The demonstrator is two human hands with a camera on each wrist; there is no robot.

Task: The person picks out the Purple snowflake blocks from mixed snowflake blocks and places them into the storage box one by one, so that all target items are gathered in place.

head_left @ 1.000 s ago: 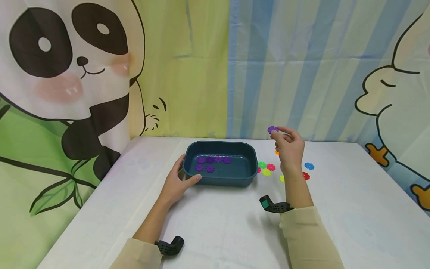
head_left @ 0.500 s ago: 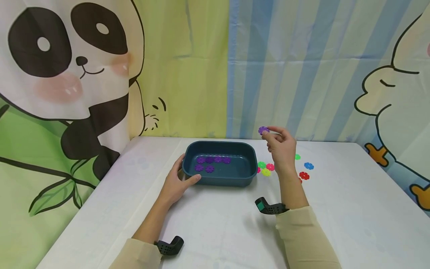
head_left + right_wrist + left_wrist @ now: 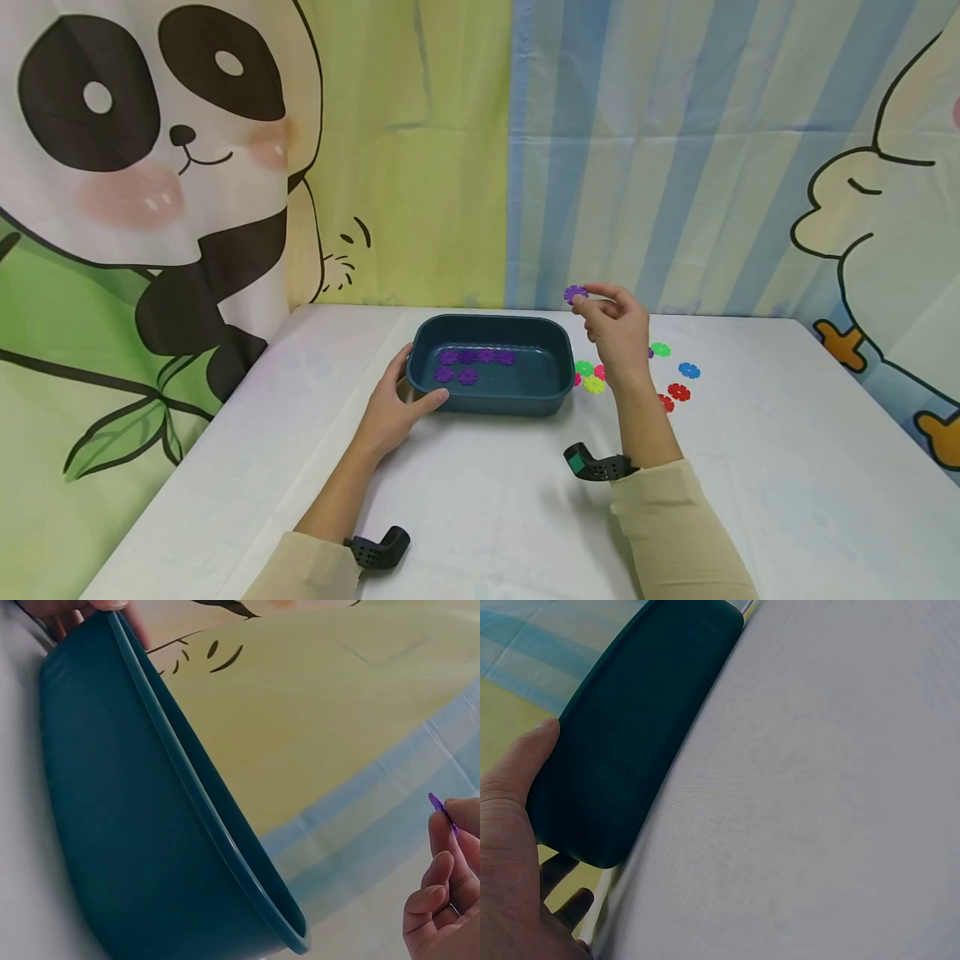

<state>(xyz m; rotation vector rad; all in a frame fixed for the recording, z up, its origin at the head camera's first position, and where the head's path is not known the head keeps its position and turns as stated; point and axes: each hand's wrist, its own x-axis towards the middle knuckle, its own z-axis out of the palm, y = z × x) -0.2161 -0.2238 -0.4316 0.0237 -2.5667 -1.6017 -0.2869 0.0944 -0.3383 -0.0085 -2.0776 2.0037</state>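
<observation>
My right hand [image 3: 621, 329] pinches a purple flower-shaped plastic disc [image 3: 575, 294] between thumb and fingertips. It is raised beyond the right end of a dark teal plastic bin [image 3: 495, 403]. In the right wrist view the disc [image 3: 442, 814] appears edge-on. Several purple discs [image 3: 468, 377] lie flat in the left half of the bin. My left hand [image 3: 393, 412] grips the bin's left end, thumb on the front rim and fingers along the side. The left wrist view shows that thumb against the bin wall [image 3: 630, 742].
Loose discs lie on the white table [image 3: 480, 500] right of the bin, among them a yellow one [image 3: 594, 385], a blue one [image 3: 689, 370] and a red one [image 3: 678, 392]. My right forearm hides part of this group. A printed curtain [image 3: 420, 167] hangs behind the table.
My right hand has moved left with the purple disc, closer to the bin, uncovering red and green discs behind the forearm. My left hand and the bin have stayed put.
</observation>
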